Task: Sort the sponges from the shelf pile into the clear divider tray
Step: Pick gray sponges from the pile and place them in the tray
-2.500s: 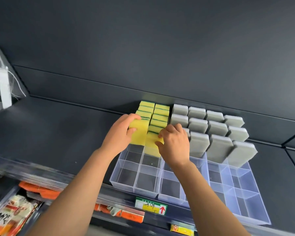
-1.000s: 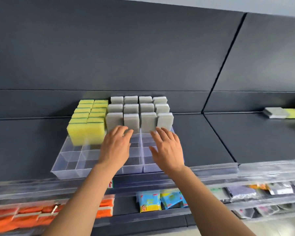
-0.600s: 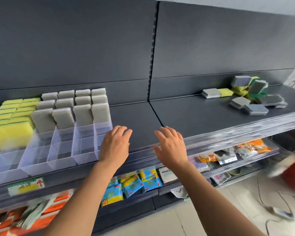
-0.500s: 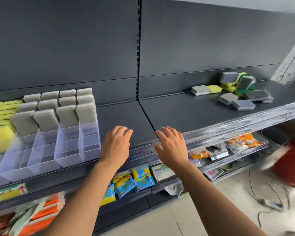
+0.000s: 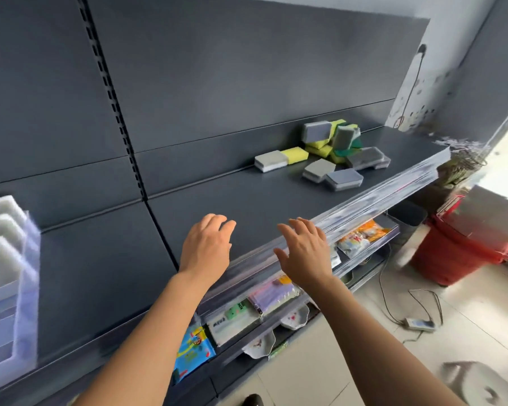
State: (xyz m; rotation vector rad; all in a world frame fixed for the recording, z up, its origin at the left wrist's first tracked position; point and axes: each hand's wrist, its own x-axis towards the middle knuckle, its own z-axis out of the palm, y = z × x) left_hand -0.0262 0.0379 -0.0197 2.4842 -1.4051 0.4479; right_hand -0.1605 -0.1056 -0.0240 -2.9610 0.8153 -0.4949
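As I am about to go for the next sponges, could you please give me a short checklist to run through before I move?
1. Left hand empty, fingers relaxed: ok.
2. Right hand empty, fingers spread: ok.
3. Sponge pile in view, on the shelf to the right: ok.
4. Stretch of shelf between hands and pile bare: ok.
5. Pile within reach: not ok, it lies well beyond both hands.
6. Free compartments in the clear divider tray: cannot tell, only its blurred edge shows at far left.

Left hand (image 5: 207, 246), right hand (image 5: 304, 253) off tray (image 5: 31, 288)
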